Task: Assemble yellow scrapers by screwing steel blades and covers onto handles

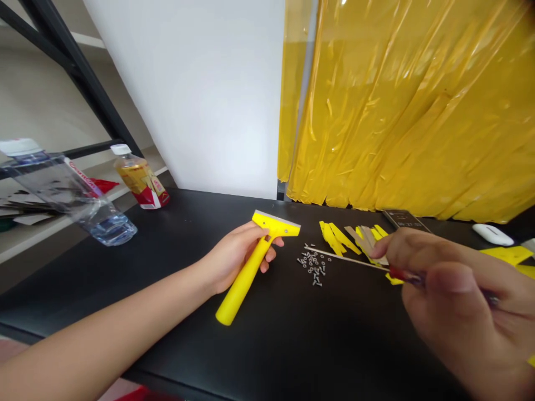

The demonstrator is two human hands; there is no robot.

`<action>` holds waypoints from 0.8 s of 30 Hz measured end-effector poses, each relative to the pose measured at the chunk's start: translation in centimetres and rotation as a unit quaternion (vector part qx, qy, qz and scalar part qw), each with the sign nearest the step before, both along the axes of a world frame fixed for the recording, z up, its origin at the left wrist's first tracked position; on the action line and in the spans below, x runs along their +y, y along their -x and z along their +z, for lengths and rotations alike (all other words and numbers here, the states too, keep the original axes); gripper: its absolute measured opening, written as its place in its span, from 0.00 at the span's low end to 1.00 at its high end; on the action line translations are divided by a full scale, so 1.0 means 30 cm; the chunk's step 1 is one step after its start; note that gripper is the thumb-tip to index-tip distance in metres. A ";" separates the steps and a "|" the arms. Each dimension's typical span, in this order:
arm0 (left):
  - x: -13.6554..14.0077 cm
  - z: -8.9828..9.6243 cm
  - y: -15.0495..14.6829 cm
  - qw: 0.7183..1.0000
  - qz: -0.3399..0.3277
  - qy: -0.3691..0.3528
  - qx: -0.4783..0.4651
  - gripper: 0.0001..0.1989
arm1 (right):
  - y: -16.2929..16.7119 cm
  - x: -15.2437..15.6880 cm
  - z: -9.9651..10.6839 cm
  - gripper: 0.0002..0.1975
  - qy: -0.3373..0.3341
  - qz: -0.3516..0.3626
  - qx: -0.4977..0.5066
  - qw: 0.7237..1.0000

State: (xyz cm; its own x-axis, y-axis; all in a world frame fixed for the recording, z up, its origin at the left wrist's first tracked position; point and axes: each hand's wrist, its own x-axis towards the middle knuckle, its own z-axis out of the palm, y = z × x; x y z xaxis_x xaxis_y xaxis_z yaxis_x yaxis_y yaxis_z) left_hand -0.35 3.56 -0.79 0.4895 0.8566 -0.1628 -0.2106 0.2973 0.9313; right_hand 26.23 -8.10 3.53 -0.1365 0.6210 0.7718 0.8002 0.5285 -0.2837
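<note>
My left hand [238, 253] is closed around the neck of a yellow scraper [246, 273], whose wide head with a thin metal edge points away from me. Two small holes or screws show in that head. In my right hand [455, 295] is a screwdriver [346, 258] with a long thin shaft and a red handle, mostly hidden by the fingers. Its tip reaches left over a small heap of screws and nuts [313, 264] on the black tabletop [267, 351]. Behind the shaft lie flat yellow plastic pieces [334, 238] and brownish strips [365, 239].
A large clear bottle [83, 195] and a smaller drink bottle [142, 181] stand at the left. A phone-like dark device [403, 219] and a white case [493, 234] lie at the back right, near more yellow pieces [507, 255]. Yellow plastic sheeting [397, 111] hangs behind.
</note>
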 end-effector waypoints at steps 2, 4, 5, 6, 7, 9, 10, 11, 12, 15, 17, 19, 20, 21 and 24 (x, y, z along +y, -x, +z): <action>0.002 -0.004 0.000 1.000 0.000 0.001 0.004 0.08 | -0.002 0.015 -0.012 0.14 -0.005 0.037 0.037 0.999; 0.003 -0.008 -0.002 1.000 -0.004 -0.003 0.008 0.08 | 0.007 0.039 -0.023 0.12 -0.003 0.030 0.053 0.998; 0.003 -0.010 -0.002 1.000 -0.007 -0.006 0.010 0.08 | 0.014 0.051 -0.026 0.13 0.000 0.025 0.042 0.999; 0.003 -0.011 -0.003 1.000 -0.011 -0.008 0.013 0.08 | 0.020 0.062 -0.029 0.15 -0.003 0.023 0.031 0.999; 0.003 -0.013 -0.004 1.000 -0.014 -0.009 0.016 0.08 | 0.025 0.071 -0.030 0.17 -0.013 0.020 0.025 0.999; 0.002 -0.012 -0.004 1.000 -0.016 -0.007 0.024 0.08 | 0.028 0.089 -0.031 0.18 -0.025 0.007 0.014 1.000; 0.002 -0.011 -0.004 0.999 -0.016 -0.003 0.027 0.08 | 0.025 0.098 -0.033 0.16 -0.010 -0.004 -0.001 1.000; 0.001 -0.009 -0.004 0.999 -0.016 0.001 0.030 0.08 | 0.021 0.108 -0.038 0.14 0.020 -0.023 -0.025 0.999; 0.001 -0.006 -0.005 0.999 -0.017 0.006 0.032 0.07 | 0.014 0.120 -0.047 0.12 0.063 -0.048 -0.059 0.995; -0.004 0.003 -0.005 0.999 -0.027 0.018 0.040 0.06 | -0.006 0.164 -0.089 0.10 0.212 -0.118 -0.186 0.952; -0.009 0.007 -0.006 0.998 -0.034 0.023 0.049 0.06 | -0.016 0.193 -0.122 0.10 0.290 -0.138 -0.253 0.912; -0.015 0.011 -0.008 0.997 -0.038 0.025 0.054 0.06 | -0.021 0.213 -0.147 0.10 0.340 -0.140 -0.289 0.884; -0.018 0.012 -0.009 0.997 -0.039 0.025 0.055 0.06 | -0.020 0.220 -0.155 0.10 0.354 -0.141 -0.298 0.875; -0.021 0.013 -0.009 0.997 -0.038 0.025 0.056 0.07 | -0.019 0.225 -0.160 0.10 0.363 -0.143 -0.302 0.870; -0.028 0.017 -0.008 0.997 -0.040 0.032 0.057 0.07 | -0.009 0.231 -0.163 0.12 0.373 -0.143 -0.309 0.863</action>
State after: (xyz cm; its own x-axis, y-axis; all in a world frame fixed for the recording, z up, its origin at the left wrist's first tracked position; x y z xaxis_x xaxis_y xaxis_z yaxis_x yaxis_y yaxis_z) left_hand -0.09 2.71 -0.29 0.5320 0.8015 -0.2732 -0.0783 0.3678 0.9266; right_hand 26.50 -1.18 -1.36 -0.1383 0.9901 -0.0225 0.9878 0.1395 0.0685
